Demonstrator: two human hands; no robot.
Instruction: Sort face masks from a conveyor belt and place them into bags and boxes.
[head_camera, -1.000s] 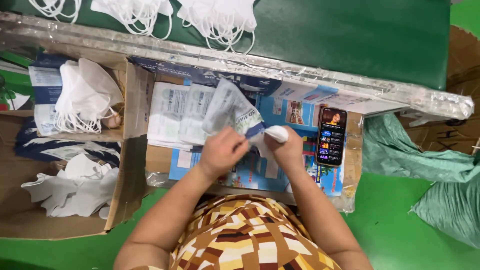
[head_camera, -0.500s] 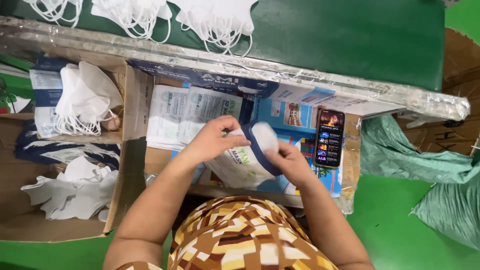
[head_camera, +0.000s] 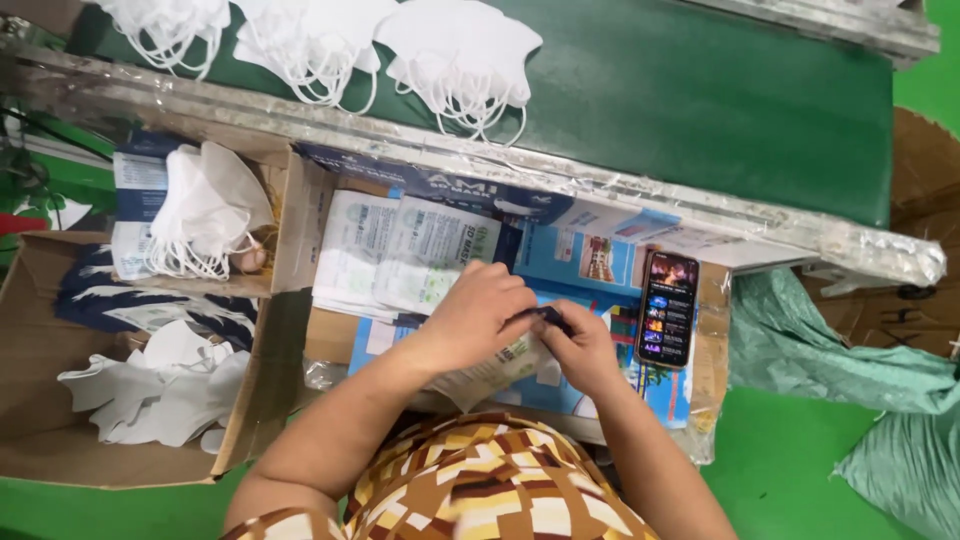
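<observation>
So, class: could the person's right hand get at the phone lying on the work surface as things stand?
Probably yes. The right hand is beside the phone, which lies face up with nothing on top and no object between them. However, both it and the left hand are gripping a printed pouch, so it would need to let go first.

Single head view: I look steeply down from above my chest, close over the cluttered cardboard work surface (head_camera: 320, 335), facing the green conveyor belt (head_camera: 700, 110). No second view shares it.
</observation>
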